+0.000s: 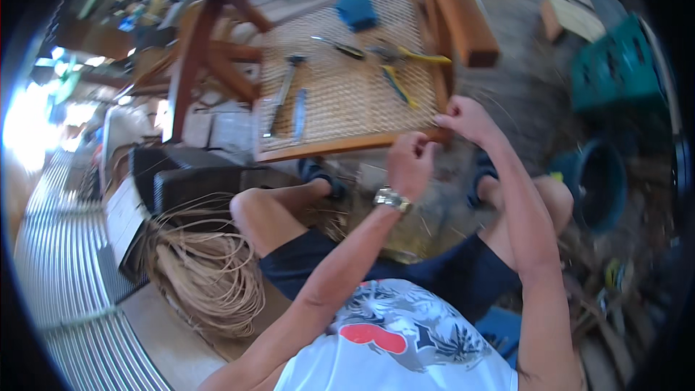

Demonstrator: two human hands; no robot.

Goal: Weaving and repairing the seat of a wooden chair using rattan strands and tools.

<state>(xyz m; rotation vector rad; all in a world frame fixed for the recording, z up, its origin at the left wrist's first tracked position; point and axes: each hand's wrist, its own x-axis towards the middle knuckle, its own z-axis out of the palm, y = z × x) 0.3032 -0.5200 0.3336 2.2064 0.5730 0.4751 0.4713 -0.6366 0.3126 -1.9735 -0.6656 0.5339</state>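
In front of me is a wooden chair with a woven cane seat (340,112). My left hand (410,165), with a metal watch on its wrist, is by the seat's front rail near the right corner, its fingers curled together. Just beyond that corner, my right hand (469,122) is closed in a pinch. Whatever thin piece either hand may hold is too small to make out. On the seat lie a hammer (284,95), a slim pale-blue tool (299,113), a dark-handled pointed tool (342,48), yellow-handled pliers (394,72) and a blue folded item (356,11).
A coil of cane strands (210,282) lies left of my knees beside a corrugated sheet (72,268). To the right are a green crate (615,65), a teal bucket (597,185) and a wood block (575,20). The chair's armrest (460,14) juts toward me.
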